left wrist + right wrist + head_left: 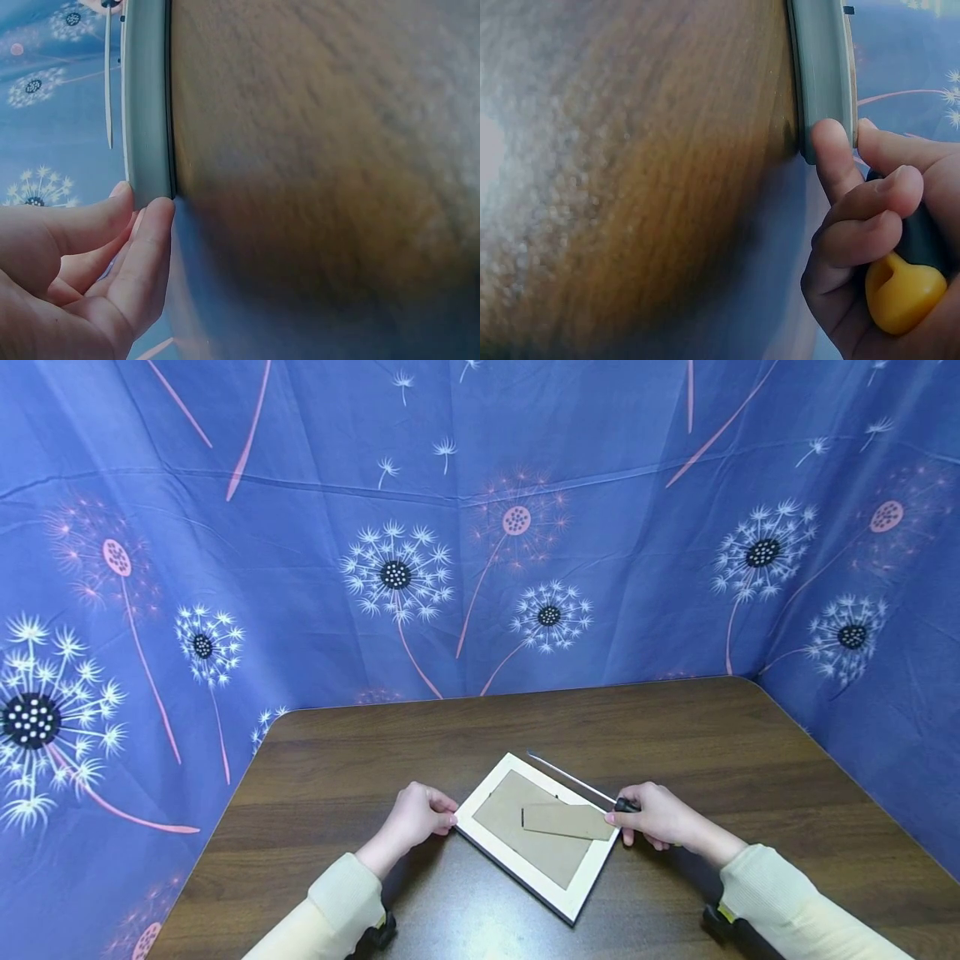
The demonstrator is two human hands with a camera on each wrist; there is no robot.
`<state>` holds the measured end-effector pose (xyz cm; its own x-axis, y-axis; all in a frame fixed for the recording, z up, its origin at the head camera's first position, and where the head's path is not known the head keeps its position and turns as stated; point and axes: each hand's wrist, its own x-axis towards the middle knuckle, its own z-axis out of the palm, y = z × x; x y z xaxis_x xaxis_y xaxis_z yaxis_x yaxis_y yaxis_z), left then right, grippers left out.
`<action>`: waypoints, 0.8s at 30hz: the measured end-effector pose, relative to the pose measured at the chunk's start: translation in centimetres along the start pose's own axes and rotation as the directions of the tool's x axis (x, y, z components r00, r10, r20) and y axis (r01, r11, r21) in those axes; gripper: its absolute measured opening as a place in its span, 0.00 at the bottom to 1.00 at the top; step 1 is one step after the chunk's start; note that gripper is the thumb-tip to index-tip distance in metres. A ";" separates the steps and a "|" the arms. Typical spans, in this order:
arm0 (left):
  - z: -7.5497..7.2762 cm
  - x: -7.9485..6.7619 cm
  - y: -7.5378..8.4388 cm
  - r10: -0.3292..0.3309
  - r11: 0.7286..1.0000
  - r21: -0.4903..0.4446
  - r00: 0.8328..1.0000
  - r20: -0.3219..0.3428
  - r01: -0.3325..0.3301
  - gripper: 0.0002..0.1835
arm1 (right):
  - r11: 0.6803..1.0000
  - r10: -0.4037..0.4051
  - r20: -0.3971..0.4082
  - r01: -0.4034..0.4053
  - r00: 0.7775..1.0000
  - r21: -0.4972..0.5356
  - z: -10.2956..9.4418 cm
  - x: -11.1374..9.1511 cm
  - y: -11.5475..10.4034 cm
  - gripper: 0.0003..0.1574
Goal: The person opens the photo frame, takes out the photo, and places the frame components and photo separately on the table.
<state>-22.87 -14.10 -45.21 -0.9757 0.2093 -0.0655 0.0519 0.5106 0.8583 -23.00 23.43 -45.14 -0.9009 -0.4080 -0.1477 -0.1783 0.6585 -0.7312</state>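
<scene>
A picture frame [517, 862] with a white border lies back side up, turned at an angle, low over the table between the two hands. Its brown backing board [506, 827] faces up, bearing a flat stand leg [562, 821] that reaches toward the right corner. My left hand [418, 817] pinches the left corner between thumb and fingers. At the right corner, my right hand [662, 815] pinches the edge with thumb and forefinger. Its other fingers curl round the black and yellow handle [906, 292] of a screwdriver [573, 779], whose long shaft points away to the upper left.
The brown wood-grain table [360, 752] stretches out on all sides of the frame. Behind and beside it hangs a blue cloth [300, 568] with a dandelion print. Dark straps with devices [382, 933] sit at both sleeved wrists.
</scene>
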 end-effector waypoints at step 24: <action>-0.3 1.6 0.2 -0.011 0.998 0.056 0.999 -0.033 0.013 0.05 | 1.000 -0.021 0.049 0.020 0.999 0.019 0.5 -0.8 -0.3 0.18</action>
<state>-24.45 -13.92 -45.03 -0.9827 0.1761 -0.0578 0.0515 0.5592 0.8274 -22.01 23.27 -45.14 -0.8764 -0.4525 -0.1649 -0.1889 0.6379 -0.7466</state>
